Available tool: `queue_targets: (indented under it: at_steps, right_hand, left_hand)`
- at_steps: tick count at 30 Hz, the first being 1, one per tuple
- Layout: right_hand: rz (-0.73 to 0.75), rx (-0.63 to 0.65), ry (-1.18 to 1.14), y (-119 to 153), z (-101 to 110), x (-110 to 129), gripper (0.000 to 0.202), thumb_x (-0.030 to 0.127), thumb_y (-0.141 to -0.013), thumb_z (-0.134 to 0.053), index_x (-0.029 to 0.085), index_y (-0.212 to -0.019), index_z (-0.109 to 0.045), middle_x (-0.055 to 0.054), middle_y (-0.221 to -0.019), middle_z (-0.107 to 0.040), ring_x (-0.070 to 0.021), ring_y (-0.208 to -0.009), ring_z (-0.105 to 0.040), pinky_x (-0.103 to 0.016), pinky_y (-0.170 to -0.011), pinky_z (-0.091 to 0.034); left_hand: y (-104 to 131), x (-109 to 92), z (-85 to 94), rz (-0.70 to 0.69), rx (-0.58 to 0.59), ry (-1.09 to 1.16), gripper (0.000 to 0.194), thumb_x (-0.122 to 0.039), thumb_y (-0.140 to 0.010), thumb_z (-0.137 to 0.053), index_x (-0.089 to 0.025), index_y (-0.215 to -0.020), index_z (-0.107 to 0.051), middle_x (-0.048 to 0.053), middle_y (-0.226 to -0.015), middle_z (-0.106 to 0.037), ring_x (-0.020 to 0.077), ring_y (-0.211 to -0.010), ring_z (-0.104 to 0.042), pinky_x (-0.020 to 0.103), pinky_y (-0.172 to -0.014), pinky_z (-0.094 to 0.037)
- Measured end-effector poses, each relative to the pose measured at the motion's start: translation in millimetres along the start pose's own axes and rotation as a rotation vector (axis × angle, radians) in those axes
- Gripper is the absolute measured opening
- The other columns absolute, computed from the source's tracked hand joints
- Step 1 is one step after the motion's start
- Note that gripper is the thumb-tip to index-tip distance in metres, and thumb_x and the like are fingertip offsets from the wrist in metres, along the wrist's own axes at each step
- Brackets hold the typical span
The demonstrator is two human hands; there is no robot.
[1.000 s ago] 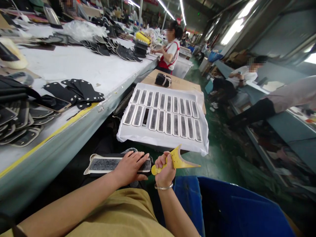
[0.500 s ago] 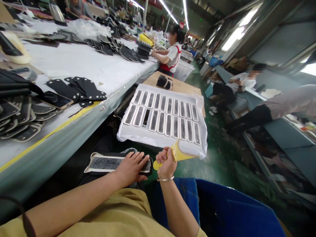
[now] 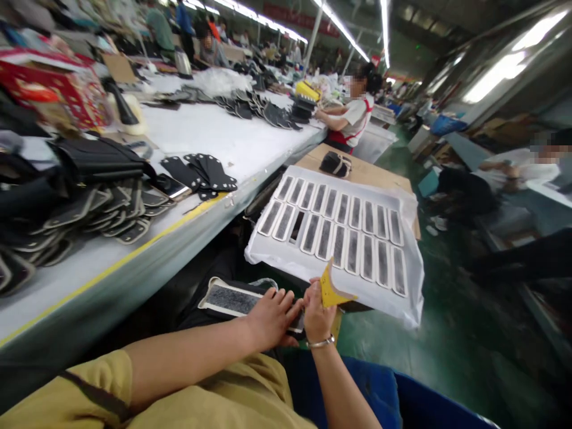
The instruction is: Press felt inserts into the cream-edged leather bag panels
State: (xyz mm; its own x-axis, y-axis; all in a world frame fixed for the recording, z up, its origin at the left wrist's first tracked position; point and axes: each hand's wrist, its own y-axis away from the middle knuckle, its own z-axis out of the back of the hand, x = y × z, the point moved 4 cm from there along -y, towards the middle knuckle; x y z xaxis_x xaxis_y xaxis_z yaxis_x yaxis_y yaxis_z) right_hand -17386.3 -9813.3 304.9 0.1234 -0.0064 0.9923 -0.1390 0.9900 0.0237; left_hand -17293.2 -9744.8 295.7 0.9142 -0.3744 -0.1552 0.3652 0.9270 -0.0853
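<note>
My left hand (image 3: 274, 316) lies flat, fingers stretched, over the right end of a long panel (image 3: 232, 299). The panel has a dark grey strip, a cream border and black material beneath, and rests across my lap. My left palm hides part of it. Just right of it, my right hand (image 3: 316, 310) is closed round the handle of a yellow scraper (image 3: 333, 290), its wide blade pointing up and right. Beyond the hands stands a tray lined with white sheet (image 3: 304, 266), bearing two rows of similar grey strips (image 3: 351, 250) with cream borders. One spot in the front row shows a dark gap.
On the left, a long white table (image 3: 187, 134) with a yellow edge stripe carries stacked black pieces (image 3: 111, 190), a phone (image 3: 176, 189) and a red box (image 3: 58, 89). A blue bin (image 3: 357, 381) is by my right arm. Co-workers (image 3: 353, 113) sit farther off.
The view has swung left, so the scene sits farther right. My right hand and the scraper have come closer to my left hand. My left hand stays on the panel.
</note>
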Motion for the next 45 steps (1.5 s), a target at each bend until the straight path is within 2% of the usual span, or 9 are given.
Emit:
queue_targets:
  at_steps: [5, 9, 13, 16, 22, 27, 33, 39, 45]
  right_hand:
    - [-0.063, 0.239, 0.014, -17, 1, 28, 0.054, 0.067, -0.080, -0.050, 0.018, -0.103, -0.054, 0.002, -0.062, -0.050, -0.0110, -0.046, -0.047, -0.027, -0.046, -0.039]
    - [-0.254, 0.469, 0.291, -18, 0, 40, 0.058, 0.069, -0.070, -0.060, 0.013, -0.085, -0.058, -0.006, -0.063, -0.061, -0.0169, -0.051, -0.060, -0.030, -0.051, -0.049]
    - [-0.392, 0.815, 0.591, -9, -31, 36, 0.045, 0.063, -0.080, -0.051, 0.019, -0.089, -0.051, -0.001, -0.056, -0.060, -0.0162, -0.044, -0.059, -0.028, -0.044, -0.048]
    - [-0.324, 0.960, 0.850, -7, -62, 36, 0.042, 0.060, -0.086, -0.042, 0.020, -0.092, -0.049, -0.004, -0.064, -0.063, -0.0178, -0.042, -0.059, -0.029, -0.039, -0.046]
    - [0.361, 0.925, 1.584, -13, -108, 54, 0.039, 0.048, -0.092, -0.040, 0.015, -0.096, -0.059, -0.014, -0.079, -0.069, -0.0349, -0.080, -0.068, -0.041, -0.064, -0.049]
    - [0.545, 0.806, 1.563, -13, -146, 53, 0.030, 0.034, -0.094, -0.040, 0.016, -0.087, -0.063, -0.010, -0.084, -0.070, -0.0292, -0.081, -0.068, -0.037, -0.066, -0.047]
    - [0.627, 0.748, 1.557, -10, -191, 40, 0.045, 0.037, -0.098, -0.029, 0.016, -0.082, -0.066, -0.010, -0.080, -0.071, -0.0277, -0.078, -0.068, -0.038, -0.068, -0.044]
    - [0.748, 0.825, 1.521, -11, -215, 33, 0.052, 0.039, -0.099, -0.025, 0.018, -0.079, -0.067, -0.008, -0.078, -0.072, -0.0239, -0.074, -0.068, -0.034, -0.067, -0.041]
    - [0.887, 0.967, 1.465, -19, -233, 30, 0.051, 0.040, -0.098, -0.028, 0.019, -0.079, -0.069, -0.006, -0.080, -0.072, -0.0215, -0.075, -0.067, -0.032, -0.068, -0.039]
  left_hand:
    - [30, 28, 23.9, 0.000, -0.044, 0.135, 0.086, -0.065, -0.079, -0.055, -0.012, -0.143, -0.034, 0.015, -0.145, -0.037, 0.0278, -0.131, -0.038, 0.045, -0.109, -0.028]
    - [97, 106, 49.8, 0.291, -0.448, 0.416, 0.059, -0.054, -0.092, -0.040, -0.015, -0.137, -0.042, 0.011, -0.139, -0.047, 0.0203, -0.130, -0.041, 0.039, -0.112, -0.028]
    - [136, 165, 15.0, 0.575, -0.571, 1.142, 0.057, -0.048, -0.096, -0.025, -0.007, -0.131, -0.045, 0.016, -0.129, -0.055, 0.0213, -0.118, -0.054, 0.039, -0.103, -0.041]
    - [132, 163, -17.7, 0.604, -0.537, 1.474, 0.063, -0.051, -0.097, -0.014, -0.010, -0.123, -0.055, 0.012, -0.122, -0.060, 0.0228, -0.112, -0.057, 0.041, -0.101, -0.041]
    - [125, 144, -39.6, 0.724, -0.594, 1.630, 0.064, -0.060, -0.094, -0.020, -0.017, -0.112, -0.063, 0.005, -0.105, -0.066, 0.0211, -0.096, -0.058, 0.034, -0.093, -0.042]
    - [130, 142, -40.7, 0.806, -0.615, 1.575, 0.067, -0.062, -0.093, -0.017, -0.018, -0.112, -0.065, 0.003, -0.093, -0.066, 0.0218, -0.097, -0.056, 0.033, -0.095, -0.039]
    - [127, 142, -36.3, 0.847, -0.664, 1.650, 0.068, -0.064, -0.092, -0.018, -0.018, -0.108, -0.066, 0.003, -0.105, -0.066, 0.0220, -0.100, -0.056, 0.032, -0.096, -0.036]
    - [128, 147, -38.9, 1.015, -0.618, 1.861, 0.077, -0.074, -0.085, -0.021, -0.019, -0.107, -0.069, 0.004, -0.107, -0.067, 0.0241, -0.108, -0.055, 0.031, -0.101, -0.033]
    - [127, 146, -40.4, 1.190, -0.672, 2.112, 0.081, -0.080, -0.077, -0.033, -0.011, -0.093, -0.072, 0.011, -0.090, -0.070, 0.0243, -0.094, -0.061, 0.032, -0.093, -0.041]
